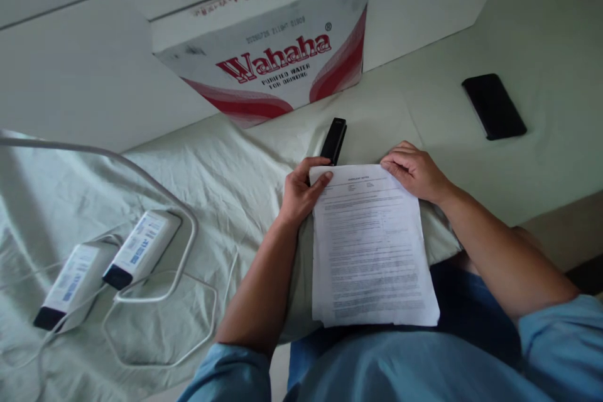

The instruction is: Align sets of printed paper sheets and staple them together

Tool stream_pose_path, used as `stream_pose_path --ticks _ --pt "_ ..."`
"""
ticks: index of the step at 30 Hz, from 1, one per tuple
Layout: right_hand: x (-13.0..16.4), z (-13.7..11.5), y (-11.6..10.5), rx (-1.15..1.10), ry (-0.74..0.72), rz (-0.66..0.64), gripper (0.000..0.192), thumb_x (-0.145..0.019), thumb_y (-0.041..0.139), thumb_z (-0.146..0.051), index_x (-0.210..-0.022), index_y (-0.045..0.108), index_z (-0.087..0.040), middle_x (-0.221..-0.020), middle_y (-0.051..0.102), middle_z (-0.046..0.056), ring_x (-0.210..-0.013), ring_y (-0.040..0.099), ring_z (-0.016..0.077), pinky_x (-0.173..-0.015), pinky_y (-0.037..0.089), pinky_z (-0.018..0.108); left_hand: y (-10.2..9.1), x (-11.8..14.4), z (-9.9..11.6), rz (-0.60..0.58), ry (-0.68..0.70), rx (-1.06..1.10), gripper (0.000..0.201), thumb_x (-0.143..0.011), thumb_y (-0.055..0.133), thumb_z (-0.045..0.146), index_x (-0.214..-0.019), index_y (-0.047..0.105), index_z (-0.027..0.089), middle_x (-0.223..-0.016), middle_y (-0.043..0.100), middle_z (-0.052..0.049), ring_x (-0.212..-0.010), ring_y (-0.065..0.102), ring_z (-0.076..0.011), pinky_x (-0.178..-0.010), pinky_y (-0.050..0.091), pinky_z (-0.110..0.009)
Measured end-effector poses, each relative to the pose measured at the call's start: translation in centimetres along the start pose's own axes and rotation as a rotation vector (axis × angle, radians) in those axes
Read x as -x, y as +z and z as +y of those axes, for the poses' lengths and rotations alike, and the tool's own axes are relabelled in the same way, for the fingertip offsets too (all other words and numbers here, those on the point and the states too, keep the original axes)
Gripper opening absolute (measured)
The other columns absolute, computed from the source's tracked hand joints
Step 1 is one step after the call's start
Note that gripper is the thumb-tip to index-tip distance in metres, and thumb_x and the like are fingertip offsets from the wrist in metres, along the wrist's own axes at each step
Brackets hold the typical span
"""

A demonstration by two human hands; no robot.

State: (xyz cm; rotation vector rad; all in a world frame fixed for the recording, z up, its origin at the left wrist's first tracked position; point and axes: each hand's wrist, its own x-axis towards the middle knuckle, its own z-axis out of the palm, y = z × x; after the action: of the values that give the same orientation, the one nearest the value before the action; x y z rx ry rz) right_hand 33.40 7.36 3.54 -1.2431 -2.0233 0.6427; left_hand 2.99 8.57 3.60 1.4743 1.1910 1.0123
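A white cardboard box [264, 44] printed "Wahaha" stands well beyond both hands, on the floor at the far edge of a pale sheet-covered bed [211, 176]. The printed paper sheets [372, 245] lie on the person's lap and the bed edge, running from the fingertips back toward the body; they look like a thin stack, light and limp, likely to sag or slide apart if lifted by one corner, so the top edge where both hands already sit, or both long sides together, seems the surest place to hold. The left hand [301, 191] is curled at the upper left corner, thumb laid over the paper and fingers bent behind it, loosely pinching the corner; whether it also touches the black stapler [333, 140] just past its fingertips I cannot tell, as the fingers hide the near end. The right hand [414, 171] lies flat and half open on the upper right corner, fingers pressing the sheet down without gripping. Both forearms angle inward from blue sleeves. Two white power bricks [108, 264] with cables lie well left of the left hand; a black phone [494, 105] lies beyond and right of the right hand.
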Motion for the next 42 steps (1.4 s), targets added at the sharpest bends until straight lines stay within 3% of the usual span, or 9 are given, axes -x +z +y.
stream_pose_path --ticks 2,5,16,21,27,32,35,38,42 --pt "0.1 0.0 0.0 -0.010 0.005 0.008 0.039 -0.111 0.057 -0.050 -0.085 0.071 -0.026 -0.081 0.073 0.005 -0.084 0.059 0.0239 -0.081 0.048 0.041 -0.1 0.0 0.1 -0.016 0.020 -0.070 0.034 -0.088 0.084 0.052 -0.105 0.084 0.022 -0.095 0.079 -0.004 -0.071 0.061 -0.0149 -0.064 0.045 -0.026" --pt "0.3 0.1 0.1 -0.016 0.015 0.032 0.038 -0.111 0.058 -0.052 -0.085 0.072 -0.026 -0.081 0.074 0.005 -0.085 0.060 0.0242 -0.081 0.049 0.041 -0.2 -0.1 0.1 -0.040 0.012 -0.112 0.032 -0.089 0.082 0.050 -0.103 0.085 0.022 -0.093 0.080 -0.003 -0.069 0.059 -0.0147 -0.064 0.045 -0.027" --pt "0.2 0.1 0.2 0.024 0.029 0.026 0.037 -0.112 0.056 -0.047 -0.086 0.072 -0.025 -0.081 0.074 0.005 -0.085 0.063 0.0235 -0.083 0.050 0.040 -0.2 -0.2 0.2 -0.030 0.004 -0.234 0.031 -0.099 0.064 0.046 -0.100 0.080 0.021 -0.060 0.051 0.006 -0.052 0.038 -0.0116 -0.053 0.030 -0.026" --pt "0.4 0.0 0.1 0.059 0.010 -0.017 0.032 -0.111 0.059 -0.045 -0.095 0.077 -0.025 -0.089 0.080 0.007 -0.090 0.065 0.0252 -0.086 0.051 0.041 -0.2 -0.4 0.5 -0.014 -0.031 -0.330 0.032 -0.100 0.057 0.043 -0.101 0.079 0.020 -0.063 0.055 0.005 -0.056 0.044 -0.0122 -0.058 0.034 -0.026" --pt "0.3 0.4 0.3 0.108 0.039 -0.041 0.031 -0.110 0.055 -0.039 -0.093 0.077 -0.024 -0.088 0.080 0.009 -0.092 0.066 0.0273 -0.088 0.051 0.043 -0.2 -0.4 0.2 0.014 -0.032 -0.295 0.034 -0.095 0.063 0.045 -0.108 0.082 0.020 -0.058 0.043 0.007 -0.054 0.036 -0.0125 -0.056 0.031 -0.027" --pt "0.3 0.3 0.7 0.139 0.063 -0.007 0.029 -0.108 0.057 -0.040 -0.097 0.078 -0.023 -0.091 0.081 0.010 -0.097 0.068 0.0292 -0.092 0.053 0.045 -0.3 -0.7 0.1 0.061 -0.089 -0.336 0.029 -0.097 0.060 0.039 -0.103 0.082 0.020 -0.060 0.051 0.006 -0.056 0.041 -0.0126 -0.060 0.035 -0.027" --pt "0.4 0.0 0.5 0.138 0.080 0.028 0.026 -0.106 0.060 -0.039 -0.099 0.080 -0.024 -0.093 0.082 0.010 -0.099 0.069 0.0288 -0.093 0.054 0.044 -0.2 -0.9 0.1 0.106 -0.115 -0.339 0.026 -0.096 0.062 0.036 -0.101 0.082 0.020 -0.060 0.047 0.006 -0.057 0.042 -0.0128 -0.062 0.036 -0.027" --pt "0.5 -0.5 0.1 0.094 0.124 0.053 0.028 -0.105 0.060 -0.039 -0.099 0.082 -0.023 -0.098 0.082 0.010 -0.093 0.071 0.0257 -0.086 0.055 0.040 -0.1 -1.2 0.1 0.139 -0.125 -0.372 0.032 -0.095 0.064 0.032 -0.118 0.084 0.019 -0.060 0.042 0.007 -0.058 0.041 -0.0132 -0.062 0.036 -0.028" --pt "0.6 -1.4 -0.5 0.034 0.302 0.007 0.027 -0.101 0.064 -0.042 -0.098 0.083 -0.022 -0.086 0.080 0.006 -0.071 0.066 0.0196 -0.070 0.048 0.035 0.1 -1.5 0.2 0.050 -0.147 -0.394 0.041 -0.099 0.057 0.028 -0.128 0.084 0.018 -0.071 0.064 0.002 -0.064 0.053 -0.0148 -0.065 0.038 -0.029"
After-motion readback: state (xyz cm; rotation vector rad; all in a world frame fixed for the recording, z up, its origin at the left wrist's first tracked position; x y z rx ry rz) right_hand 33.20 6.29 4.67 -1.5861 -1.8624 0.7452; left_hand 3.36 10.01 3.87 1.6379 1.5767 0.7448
